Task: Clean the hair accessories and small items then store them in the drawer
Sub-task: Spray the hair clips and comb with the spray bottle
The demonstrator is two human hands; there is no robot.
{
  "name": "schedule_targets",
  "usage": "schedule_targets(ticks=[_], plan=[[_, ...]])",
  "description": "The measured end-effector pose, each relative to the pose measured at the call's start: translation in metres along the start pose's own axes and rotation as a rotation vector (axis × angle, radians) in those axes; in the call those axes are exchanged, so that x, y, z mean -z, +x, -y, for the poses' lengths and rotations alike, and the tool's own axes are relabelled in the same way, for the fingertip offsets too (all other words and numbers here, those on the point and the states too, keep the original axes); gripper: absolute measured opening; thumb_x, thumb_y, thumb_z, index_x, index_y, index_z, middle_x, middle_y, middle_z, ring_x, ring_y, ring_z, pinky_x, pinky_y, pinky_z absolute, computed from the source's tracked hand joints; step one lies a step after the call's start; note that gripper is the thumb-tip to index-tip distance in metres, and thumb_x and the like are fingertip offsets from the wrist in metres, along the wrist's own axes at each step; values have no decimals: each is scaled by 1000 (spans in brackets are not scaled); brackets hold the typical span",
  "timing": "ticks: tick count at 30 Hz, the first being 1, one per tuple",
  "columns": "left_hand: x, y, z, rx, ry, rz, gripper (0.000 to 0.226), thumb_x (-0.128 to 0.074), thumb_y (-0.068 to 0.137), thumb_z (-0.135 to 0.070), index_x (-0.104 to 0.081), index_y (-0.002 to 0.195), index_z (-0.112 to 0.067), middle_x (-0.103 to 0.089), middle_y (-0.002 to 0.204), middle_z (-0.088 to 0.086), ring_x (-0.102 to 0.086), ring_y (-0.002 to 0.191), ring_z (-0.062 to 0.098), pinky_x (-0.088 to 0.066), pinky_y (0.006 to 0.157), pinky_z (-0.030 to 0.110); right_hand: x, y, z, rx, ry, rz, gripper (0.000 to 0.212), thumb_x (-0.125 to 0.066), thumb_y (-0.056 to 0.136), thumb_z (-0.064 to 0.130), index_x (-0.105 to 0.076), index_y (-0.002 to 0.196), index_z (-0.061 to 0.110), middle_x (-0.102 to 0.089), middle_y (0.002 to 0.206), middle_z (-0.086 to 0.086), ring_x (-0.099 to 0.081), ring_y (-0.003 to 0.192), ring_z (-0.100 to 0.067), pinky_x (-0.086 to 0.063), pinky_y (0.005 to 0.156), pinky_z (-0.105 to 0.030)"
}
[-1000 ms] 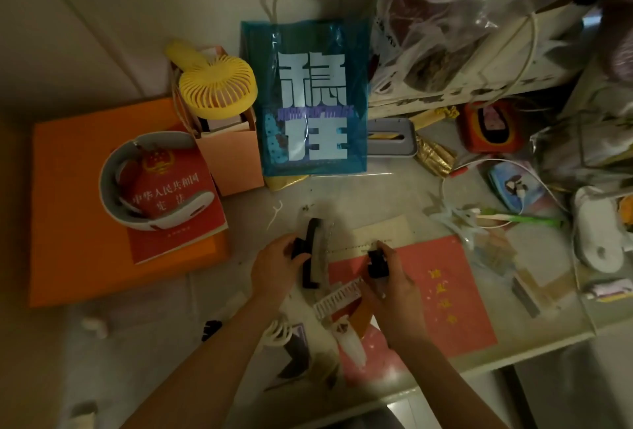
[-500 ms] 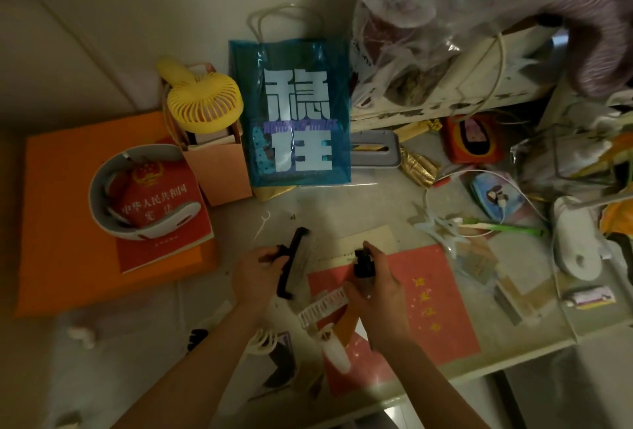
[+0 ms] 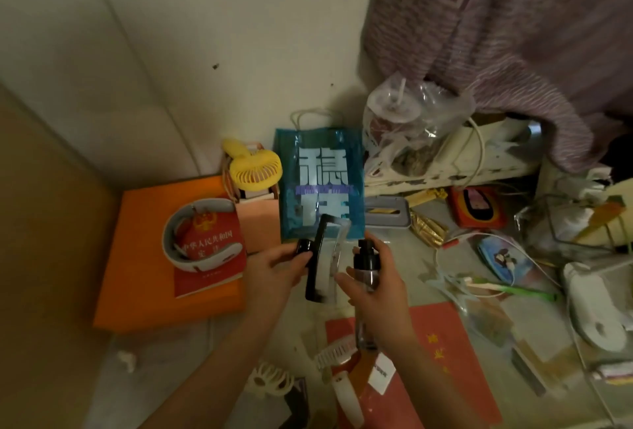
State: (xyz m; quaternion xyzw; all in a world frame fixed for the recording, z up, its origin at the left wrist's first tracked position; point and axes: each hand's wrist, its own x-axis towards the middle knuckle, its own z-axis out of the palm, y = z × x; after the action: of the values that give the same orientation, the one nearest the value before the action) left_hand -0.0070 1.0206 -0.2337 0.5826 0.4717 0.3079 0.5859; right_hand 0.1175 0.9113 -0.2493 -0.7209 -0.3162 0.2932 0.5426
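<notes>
- the left hand gripped a black hair clip, raised above the table, in front of the blue bag;
- the right hand curled round a dark spray bottle, upright just beside the clip;
- a white comb lay on the table below.
</notes>
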Motion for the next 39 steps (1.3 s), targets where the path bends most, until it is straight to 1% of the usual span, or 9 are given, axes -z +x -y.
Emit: schedule_targets(ticks=[3,7,14,19,21,25,28,32,39], plan=[[6,-10,-34,-116,-42,-2,14,-67,82,-2,-72,93,-8,-73,88,6,-71,77,12,-54,64,17,2,0,27,79,65,39,72,-78,77,27,-38,135,44,-63,113,18,-65,101,-11,-56,84,-46],[13,-19,-74,-185,-133,-16,19,-69,80,-2,-69,84,-21,-74,76,0,-72,71,17,-57,63,24,9,-3,66,174,160,90,73,-76,78,13,-39,133,42,-62,115,18,-66,99,-11,-59,76,-36],[26,-39,-140,-419,-41,40,26,-70,79,-5,-70,84,-30,-74,75,-12,-72,72,11,-55,61,18,24,-13,121,343,228,80,68,-75,78,8,-43,132,36,-59,123,7,-66,101,-16,-58,76,-31],[37,-48,-186,-610,171,44,24,-73,77,-8,-69,92,-27,-67,70,-25,-63,73,-13,-47,63,4,39,-17,162,427,266,76,67,-72,80,3,-44,134,31,-64,110,11,-66,91,-5,-56,73,-22],[42,-48,-203,-670,188,74,39,-75,75,-11,-61,104,-33,-65,81,-34,-61,80,-18,-48,67,3,45,-16,179,456,278,87,67,-72,79,0,-44,133,29,-61,112,11,-65,86,2,-54,66,-17],[56,-40,-227,-661,219,270,66,-82,68,-37,-49,125,-43,-59,129,-10,-57,117,6,-49,97,29,55,-12,207,524,292,116,66,-71,80,-1,-44,132,28,-58,115,13,-63,90,5,-53,65,-15],[60,-40,-243,-659,147,399,63,-73,71,-23,-47,126,-39,-61,124,-19,-58,117,7,-51,94,27,62,-7,221,557,314,136,67,-74,76,10,-46,133,32,-61,118,3,-65,98,-8,-57,68,-27],[62,-40,-259,-699,147,442,63,-75,74,-31,-47,128,-45,-58,128,-19,-59,115,8,-50,89,20,70,-1,237,584,334,160,67,-75,73,20,-47,130,37,-65,114,-2,-67,98,-20,-60,73,-40],[58,-39,-281,-786,199,440,51,-67,81,-20,-49,128,-32,-59,126,-11,-61,112,7,-49,91,20,81,5,252,614,329,150,63,-81,71,27,-50,123,45,-65,117,5,-66,102,-16,-56,68,-27]])
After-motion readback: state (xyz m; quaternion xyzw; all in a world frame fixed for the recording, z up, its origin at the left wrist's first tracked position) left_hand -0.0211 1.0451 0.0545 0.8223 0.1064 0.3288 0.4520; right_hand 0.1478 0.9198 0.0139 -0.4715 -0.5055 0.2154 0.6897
